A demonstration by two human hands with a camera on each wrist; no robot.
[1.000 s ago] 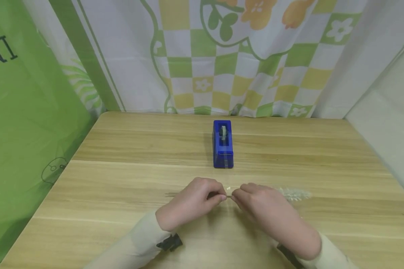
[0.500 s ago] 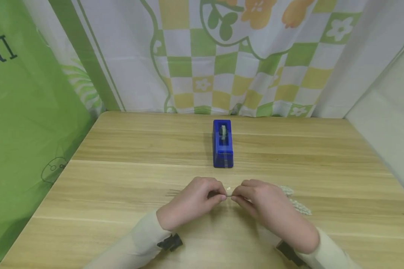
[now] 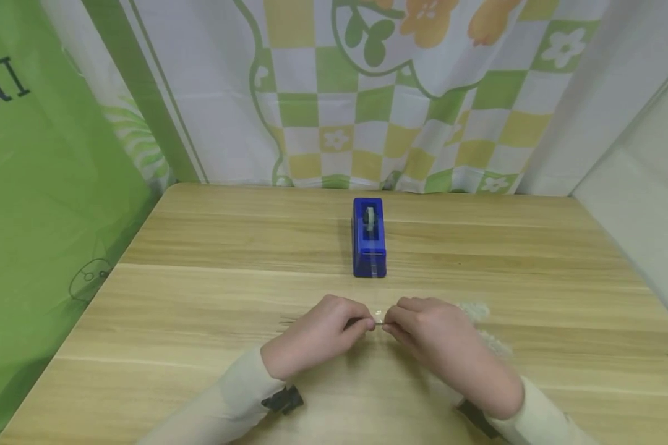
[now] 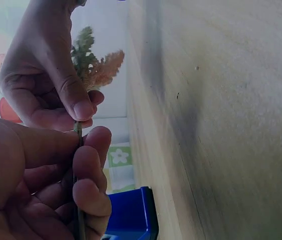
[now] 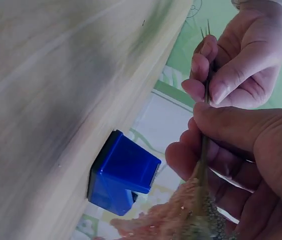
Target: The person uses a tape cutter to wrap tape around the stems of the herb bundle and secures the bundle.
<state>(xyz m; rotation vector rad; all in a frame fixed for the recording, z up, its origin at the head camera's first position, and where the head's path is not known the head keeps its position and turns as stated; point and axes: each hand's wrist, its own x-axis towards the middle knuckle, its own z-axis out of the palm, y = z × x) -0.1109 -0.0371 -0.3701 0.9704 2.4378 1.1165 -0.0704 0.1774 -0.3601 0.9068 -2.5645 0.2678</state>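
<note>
Flower heads (image 3: 473,311), two: one overlapping cluster a second ago, now spread apart beyond the right hand (image 3: 442,346) and blurred; we judge the bundle is being turned. Stems (image 5: 204,152), thin, bundled: held between the hands, loose ends projecting left. Left hand (image 3: 323,337): grip clamped on the stems. Right hand: likewise, just beside. Shiny scrap (image 3: 378,313) (tape, we suspect): between both hands. Blue tape dispenser (image 3: 370,245): upright on the surface (image 3: 228,247), far side.
</note>
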